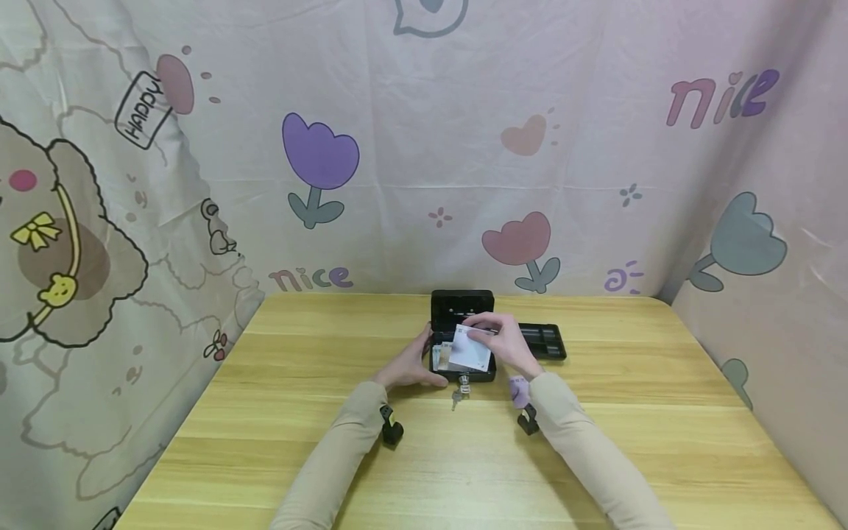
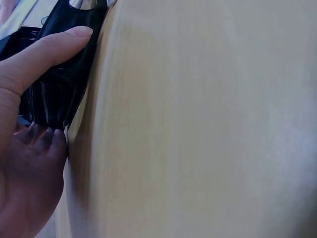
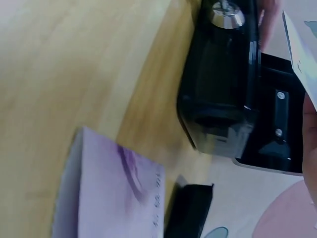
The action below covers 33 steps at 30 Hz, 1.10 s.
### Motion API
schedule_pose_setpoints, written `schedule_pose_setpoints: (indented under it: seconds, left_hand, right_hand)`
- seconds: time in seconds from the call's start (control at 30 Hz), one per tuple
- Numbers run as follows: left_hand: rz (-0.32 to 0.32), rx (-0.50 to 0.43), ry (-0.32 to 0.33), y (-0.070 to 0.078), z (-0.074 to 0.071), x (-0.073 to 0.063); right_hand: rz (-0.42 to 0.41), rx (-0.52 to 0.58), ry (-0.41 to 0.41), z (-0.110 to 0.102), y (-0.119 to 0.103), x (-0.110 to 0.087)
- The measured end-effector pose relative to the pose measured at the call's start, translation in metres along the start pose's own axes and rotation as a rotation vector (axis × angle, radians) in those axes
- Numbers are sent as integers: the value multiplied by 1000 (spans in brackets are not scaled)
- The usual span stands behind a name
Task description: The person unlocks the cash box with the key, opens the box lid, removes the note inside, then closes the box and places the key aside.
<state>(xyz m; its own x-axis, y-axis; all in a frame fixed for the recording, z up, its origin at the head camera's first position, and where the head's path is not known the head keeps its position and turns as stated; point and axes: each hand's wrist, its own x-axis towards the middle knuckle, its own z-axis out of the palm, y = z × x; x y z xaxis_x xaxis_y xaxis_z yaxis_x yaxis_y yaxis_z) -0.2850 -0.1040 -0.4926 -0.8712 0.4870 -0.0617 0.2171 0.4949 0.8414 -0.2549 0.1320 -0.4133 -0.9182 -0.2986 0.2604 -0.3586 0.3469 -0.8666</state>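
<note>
A black cash box (image 1: 486, 375) stands with its lid (image 1: 461, 300) raised; several paper slips (image 1: 444, 355) lie inside. My left hand (image 1: 406, 366) grips the box's left side, thumb along the front wall (image 2: 69, 74) and fingers round the other side. Over the open box my right hand (image 1: 503, 342) pinches a whitish paper slip (image 1: 470, 352), whose edge (image 3: 301, 59) shows in the right wrist view. A key with a ring (image 1: 457, 397) hangs at the lock (image 3: 228, 17) on the box's front.
A black compartment tray (image 1: 548, 342) lies to the right of the box. A folded purple printed paper (image 3: 116, 191) stands on the wooden table (image 1: 265, 419) by my right wrist, partly hidden by the sleeve in the head view. Printed cloth (image 1: 424, 147) hangs behind the table.
</note>
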Motion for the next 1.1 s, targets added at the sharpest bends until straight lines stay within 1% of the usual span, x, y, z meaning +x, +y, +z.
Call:
schedule_pose_setpoints:
  seconds: [0.13,0.37,0.43,0.6,0.73,0.87,1.0,1.1]
  left_hand:
    - [-7,8,-2,0,0,0]
    - [13,-5,1,-2,1,2]
    - [14,-5,-2,-2,1,2]
    - [27,1,3,-3,1,2]
    - [21,5,2,-2,1,1]
    - [14,10,0,-2,1,1]
    - [20,5,-1,-2,1,1]
    - [23,4,1,-2,0,1]
  right_hand:
    - [2,-21,-2,-5,0,-4]
    - [38,-42,-4,-19,35,-6]
    - [42,-44,-3,-25,39,-10]
    - [21,-40,22,-40,47,-20]
    - [21,-34,26,-50,54,-28]
    - [49,-19,14,-58,59,-35]
    - [82,-2,3,-69,63,-42]
    - [93,-8,-9,-78,66,-47]
